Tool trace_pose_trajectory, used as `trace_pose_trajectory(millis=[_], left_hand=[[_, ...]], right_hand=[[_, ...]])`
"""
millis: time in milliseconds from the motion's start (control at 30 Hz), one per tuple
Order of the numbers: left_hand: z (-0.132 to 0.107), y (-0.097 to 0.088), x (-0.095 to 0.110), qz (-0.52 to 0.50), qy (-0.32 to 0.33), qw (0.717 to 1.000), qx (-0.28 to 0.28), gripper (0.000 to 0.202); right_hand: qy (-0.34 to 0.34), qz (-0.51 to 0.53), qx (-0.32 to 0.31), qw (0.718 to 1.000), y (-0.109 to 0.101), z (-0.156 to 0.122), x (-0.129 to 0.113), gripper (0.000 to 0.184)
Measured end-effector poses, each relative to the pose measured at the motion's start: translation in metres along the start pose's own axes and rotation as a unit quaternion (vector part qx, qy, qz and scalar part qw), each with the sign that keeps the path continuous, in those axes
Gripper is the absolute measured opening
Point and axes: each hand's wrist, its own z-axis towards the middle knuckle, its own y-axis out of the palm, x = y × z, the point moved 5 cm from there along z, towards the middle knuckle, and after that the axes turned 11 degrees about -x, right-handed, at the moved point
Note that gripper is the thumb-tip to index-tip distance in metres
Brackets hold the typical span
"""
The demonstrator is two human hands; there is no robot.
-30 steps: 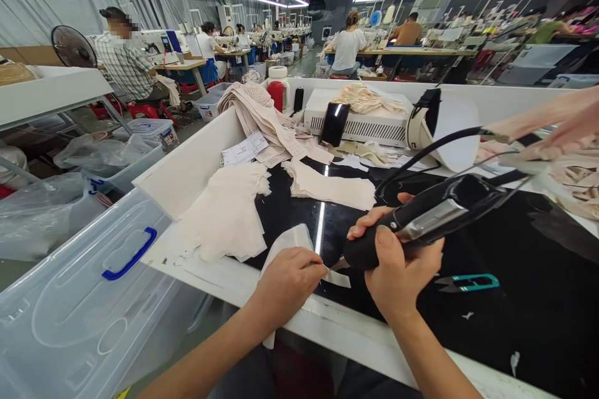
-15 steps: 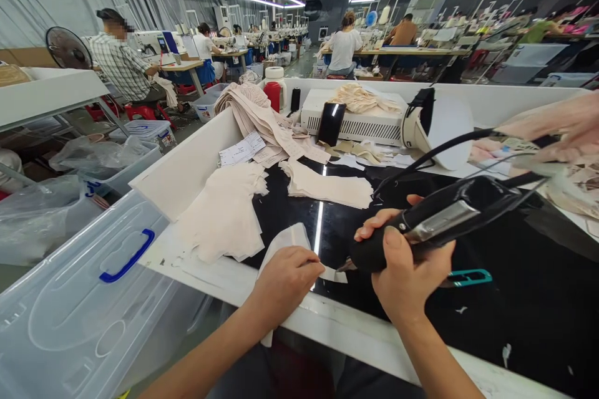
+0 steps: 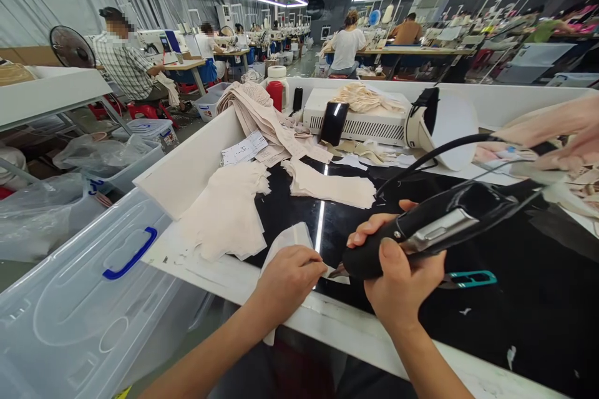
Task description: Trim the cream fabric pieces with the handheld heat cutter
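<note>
My right hand (image 3: 397,274) is wrapped round a black corded cutting tool (image 3: 435,224), whose tip rests at the edge of a pale fabric piece (image 3: 287,243). My left hand (image 3: 287,277) is closed in a pinch on that fabric piece at the near edge of the black worktop (image 3: 515,299). The fabric hangs partly over the table's white front rim. The tool's cable (image 3: 435,153) loops up to the right.
Stacks of cream fabric pieces (image 3: 229,212) (image 3: 332,187) lie on the left of the worktop. Teal thread snips (image 3: 470,278) lie right of my hand. A white machine box (image 3: 360,118), a phone (image 3: 334,123), a clear lidded bin (image 3: 93,299) and another person's hand (image 3: 561,131) are nearby.
The cutting tool and my right hand have shifted slightly along the fabric edge; my left hand has stayed pinched on the piece. The view swayed a little.
</note>
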Motion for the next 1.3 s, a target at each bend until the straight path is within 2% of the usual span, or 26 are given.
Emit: trace_pose_trajectory(millis=[167, 533, 1000, 1167, 1300], left_hand=[[0.001, 0.003, 0.000, 0.002, -0.002, 1.000, -0.003, 0.019], [-0.004, -0.002, -0.005, 0.007, -0.002, 1.000, -0.018, 0.022], [-0.001, -0.004, -0.005, -0.006, 0.001, 1.000, -0.005, 0.018], [-0.007, -0.022, -0.011, -0.045, -0.005, 0.999, -0.008, 0.018], [-0.018, -0.038, -0.028, -0.022, -0.033, 0.998, -0.051, 0.021]], right_hand=[[0.005, -0.017, -0.003, 1.000, 0.000, 0.000, 0.000, 0.046], [-0.013, -0.024, 0.020, 0.999, -0.013, 0.002, -0.004, 0.053], [-0.013, -0.034, 0.013, 0.999, -0.013, -0.002, -0.001, 0.048], [-0.020, -0.039, -0.002, 0.999, -0.018, 0.001, 0.002, 0.048], [-0.030, -0.052, -0.002, 0.998, -0.029, 0.014, 0.010, 0.050]])
